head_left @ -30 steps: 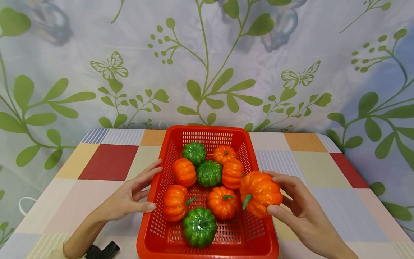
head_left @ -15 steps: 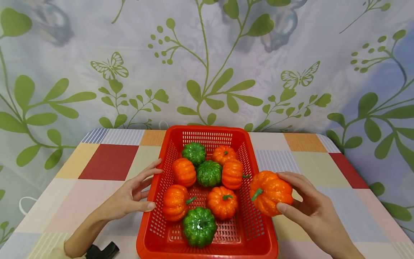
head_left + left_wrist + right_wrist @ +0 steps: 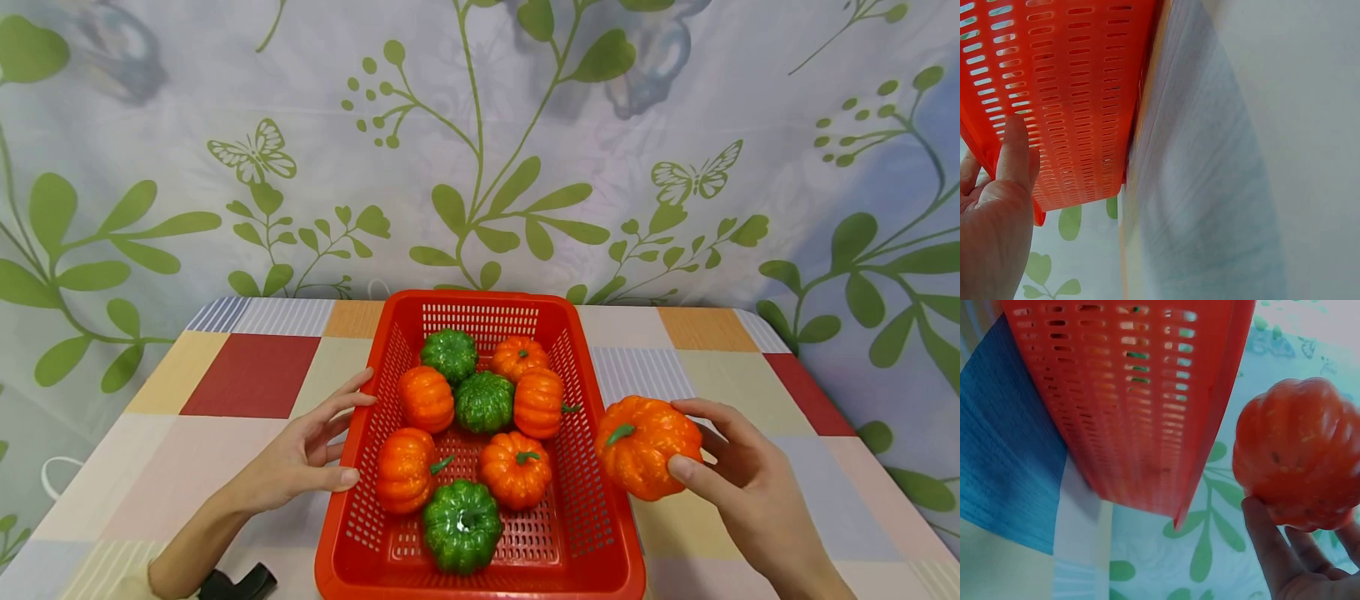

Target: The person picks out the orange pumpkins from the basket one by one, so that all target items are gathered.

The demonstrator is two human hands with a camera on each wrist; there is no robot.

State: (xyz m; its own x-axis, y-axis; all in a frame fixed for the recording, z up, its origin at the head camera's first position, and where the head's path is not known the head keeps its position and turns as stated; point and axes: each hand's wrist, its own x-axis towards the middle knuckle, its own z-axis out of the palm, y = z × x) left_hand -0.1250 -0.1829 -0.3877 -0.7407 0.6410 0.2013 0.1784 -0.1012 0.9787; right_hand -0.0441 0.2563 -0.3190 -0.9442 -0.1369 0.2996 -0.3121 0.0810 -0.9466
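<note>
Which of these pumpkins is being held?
The orange pumpkin in the person's right hand; the other eight pumpkins, green and orange, sit in the red basket.

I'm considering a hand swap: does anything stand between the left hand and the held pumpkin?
Yes, the basket: the left hand is at its left side, the held pumpkin by its right rim. Over the top, nothing visible blocks.

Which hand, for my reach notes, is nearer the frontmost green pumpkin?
Left. The left hand touches the basket, left of the green pumpkin; the right hand, holding an orange pumpkin, is farther away, rightward.
</note>
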